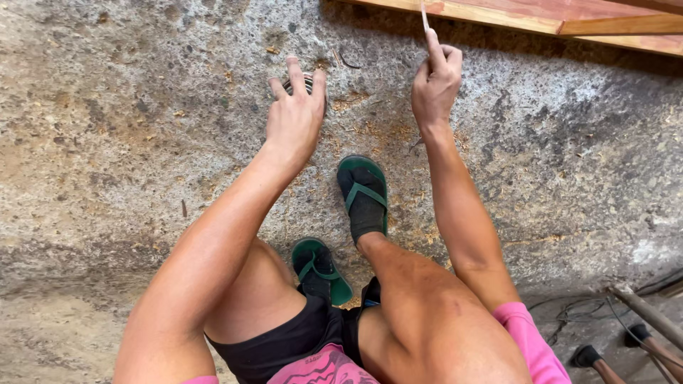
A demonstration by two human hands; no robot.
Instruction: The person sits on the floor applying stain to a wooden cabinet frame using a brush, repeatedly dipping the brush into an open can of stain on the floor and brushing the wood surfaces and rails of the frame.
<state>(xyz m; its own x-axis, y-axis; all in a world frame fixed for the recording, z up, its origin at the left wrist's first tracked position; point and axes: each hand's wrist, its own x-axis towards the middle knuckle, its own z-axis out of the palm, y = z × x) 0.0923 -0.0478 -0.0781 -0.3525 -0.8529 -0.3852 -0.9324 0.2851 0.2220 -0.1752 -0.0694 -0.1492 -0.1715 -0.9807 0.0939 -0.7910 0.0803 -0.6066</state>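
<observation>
On the rough concrete floor (128, 142), we are spreading our left hand (295, 117) over a small round dark object (307, 82) (mostly hidden, fingers splayed open on it). Our right hand (435, 82) is pinching a thin stick (425, 16) near the wooden planks (541, 18).

Rough grey concrete floor (128, 142), stained, strewn with sawdust (370, 131). Reddish wooden planks (569, 18) along top edge. Dark cables (569, 309) and tool handles (651, 316) at bottom right. Daylight.
</observation>
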